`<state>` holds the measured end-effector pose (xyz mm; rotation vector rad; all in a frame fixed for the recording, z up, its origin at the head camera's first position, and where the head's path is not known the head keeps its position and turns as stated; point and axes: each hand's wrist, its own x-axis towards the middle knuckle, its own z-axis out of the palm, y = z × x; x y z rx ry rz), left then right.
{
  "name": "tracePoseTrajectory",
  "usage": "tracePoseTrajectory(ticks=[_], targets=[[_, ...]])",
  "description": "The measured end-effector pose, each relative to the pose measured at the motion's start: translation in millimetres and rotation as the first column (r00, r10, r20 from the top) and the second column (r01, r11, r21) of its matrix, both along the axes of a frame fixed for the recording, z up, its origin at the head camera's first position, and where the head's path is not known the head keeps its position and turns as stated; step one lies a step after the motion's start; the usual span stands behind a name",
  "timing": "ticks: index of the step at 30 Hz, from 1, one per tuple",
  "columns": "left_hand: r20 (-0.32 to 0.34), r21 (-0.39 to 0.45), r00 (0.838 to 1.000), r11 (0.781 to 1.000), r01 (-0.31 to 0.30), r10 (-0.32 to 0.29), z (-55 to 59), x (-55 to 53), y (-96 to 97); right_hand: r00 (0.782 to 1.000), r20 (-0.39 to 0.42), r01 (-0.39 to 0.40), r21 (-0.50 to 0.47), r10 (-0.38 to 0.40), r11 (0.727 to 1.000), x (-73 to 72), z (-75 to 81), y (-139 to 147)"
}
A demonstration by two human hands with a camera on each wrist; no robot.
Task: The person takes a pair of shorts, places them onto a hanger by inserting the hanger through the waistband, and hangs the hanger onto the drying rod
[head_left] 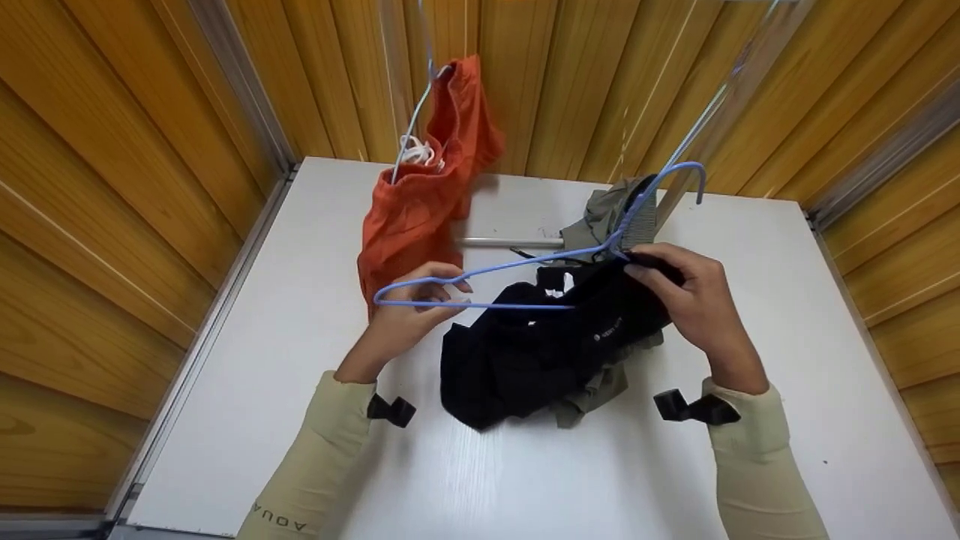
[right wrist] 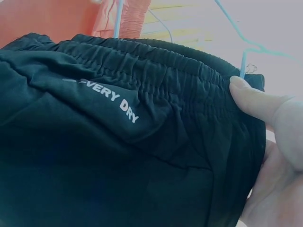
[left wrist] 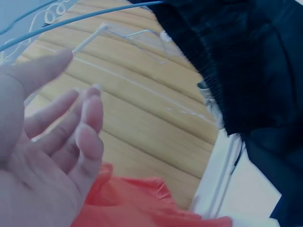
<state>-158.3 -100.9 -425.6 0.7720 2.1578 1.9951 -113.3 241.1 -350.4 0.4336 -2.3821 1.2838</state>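
Observation:
A pair of black shorts (head_left: 517, 360) with white "EVERY DRY" lettering hangs above the table, its gathered waistband also filling the right wrist view. My right hand (head_left: 686, 292) pinches one end of that waistband, thumb (right wrist: 253, 99) on the outside. One side of a blue wire hanger (head_left: 525, 262) goes down into the waistband beside that thumb; its hook points to the upper right. Around the hanger's free left end is my left hand (head_left: 420, 304), fingers loosely bent. In the left wrist view, the hanger wire (left wrist: 80, 19) passes above these fingers (left wrist: 90, 113) without a grip on it.
Orange shorts (head_left: 412, 210) with a white drawstring hang on another hanger at the back left. Grey-green garment (head_left: 600, 217) shows behind and below the black shorts. A metal rod (head_left: 510, 242) crosses behind, over the white table (head_left: 247, 337). Wood-panelled walls (head_left: 562, 90) surround it.

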Motion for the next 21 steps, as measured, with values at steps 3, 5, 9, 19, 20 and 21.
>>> tracePoseTrajectory(ticks=[3, 5, 9, 19, 20, 21], targets=[[0.053, -0.081, 0.999, 0.997, -0.01, 0.014, -6.0, -2.4, 8.9, 1.0, -0.007, -0.001, 0.002, 0.001, 1.0, 0.3, 0.0, 0], [0.097, -0.141, 0.995, 0.99, -0.02, 0.034, -11.0, -4.6, 14.0, 1.0, -0.014, -0.003, -0.003, 0.003, 1.0, 0.2, -0.3, 0], [0.132, -0.241, 0.989, 0.97, -0.03, 0.064, -23.1, -11.2, 23.3, 0.999, -0.035, -0.015, -0.005, 0.015, 1.0, 0.0, -0.6, -1], [0.147, -0.407, 0.989, 0.912, 0.046, 0.016, -41.7, -15.3, 34.6, 0.995, -0.089, -0.052, -0.008, 0.051, 0.999, 1.1, 0.4, -1], [0.154, -0.417, 0.988, 0.907, 0.051, 0.015, -42.0, -15.0, 35.0, 0.995, -0.086, -0.058, -0.011, 0.057, 0.998, 1.3, 0.9, -1], [0.156, -0.424, 0.988, 0.904, 0.056, 0.012, -42.0, -14.9, 35.4, 0.994, -0.086, -0.063, -0.013, 0.061, 0.998, 1.4, 1.3, -1]])
